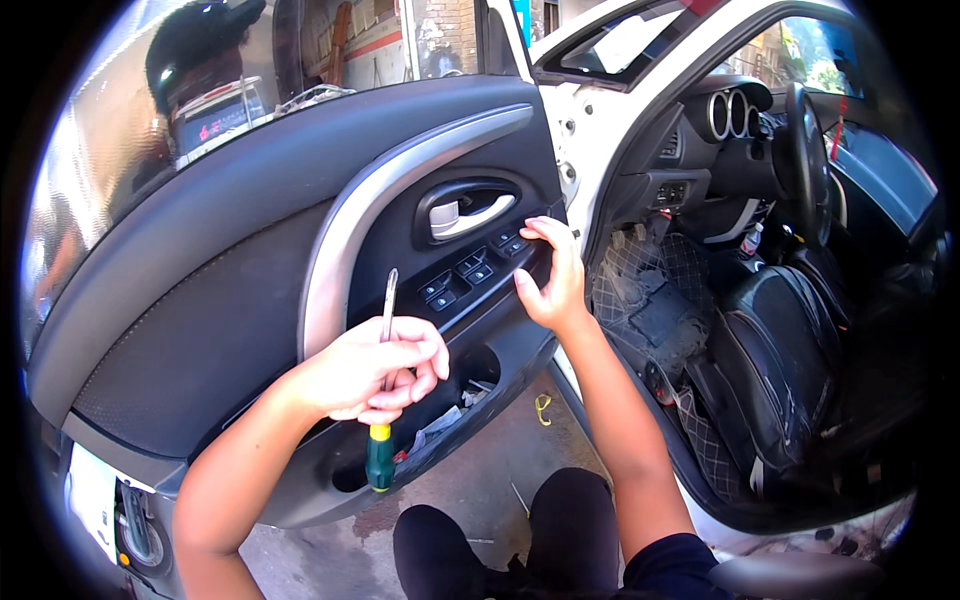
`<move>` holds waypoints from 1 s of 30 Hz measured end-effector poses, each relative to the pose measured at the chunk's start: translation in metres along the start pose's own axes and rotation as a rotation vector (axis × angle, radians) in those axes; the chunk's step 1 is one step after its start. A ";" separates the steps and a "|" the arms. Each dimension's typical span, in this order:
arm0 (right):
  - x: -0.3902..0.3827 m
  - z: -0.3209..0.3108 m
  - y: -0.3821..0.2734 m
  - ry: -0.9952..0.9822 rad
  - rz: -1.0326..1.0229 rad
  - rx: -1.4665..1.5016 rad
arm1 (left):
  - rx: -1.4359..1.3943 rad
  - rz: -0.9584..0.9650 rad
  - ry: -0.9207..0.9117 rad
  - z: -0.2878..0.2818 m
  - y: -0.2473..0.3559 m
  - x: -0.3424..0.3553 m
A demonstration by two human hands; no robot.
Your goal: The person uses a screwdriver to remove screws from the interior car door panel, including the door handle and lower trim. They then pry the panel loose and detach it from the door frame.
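My left hand [385,370] is closed round the shaft of a screwdriver [380,458]. Its dark green and yellow handle hangs below the fist, and the metal tip points up in front of the black door panel [220,250]. My right hand [553,270] has its fingers apart at the front end of the armrest, beside the window switch panel [470,272]; whether the fingertips touch the panel I cannot tell. Above the switches sits the silver inner door handle [475,215] in its dark recess. A curved silver trim strip [335,240] runs round this area.
The door pocket [440,430] holds papers and small items. On the ground lie a yellow loop [543,409] and a thin rod [520,499]. To the right, the white door frame [585,150] borders the cabin with its steering wheel [806,165] and black seat [775,350].
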State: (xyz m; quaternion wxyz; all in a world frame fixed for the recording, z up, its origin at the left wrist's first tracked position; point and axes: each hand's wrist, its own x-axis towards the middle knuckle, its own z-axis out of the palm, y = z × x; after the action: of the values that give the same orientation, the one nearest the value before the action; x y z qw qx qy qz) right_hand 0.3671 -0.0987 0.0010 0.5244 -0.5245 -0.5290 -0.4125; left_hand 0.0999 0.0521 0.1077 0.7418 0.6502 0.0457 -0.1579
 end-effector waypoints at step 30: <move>-0.010 0.037 0.015 0.348 -0.089 0.125 | -0.050 0.042 0.030 0.000 0.003 0.004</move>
State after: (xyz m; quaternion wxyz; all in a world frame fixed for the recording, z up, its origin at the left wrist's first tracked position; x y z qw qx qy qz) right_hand 0.3767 -0.0617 -0.0143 0.6209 -0.3877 -0.4776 -0.4859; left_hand 0.1044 0.0520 0.1090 0.7604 0.6344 0.0470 -0.1312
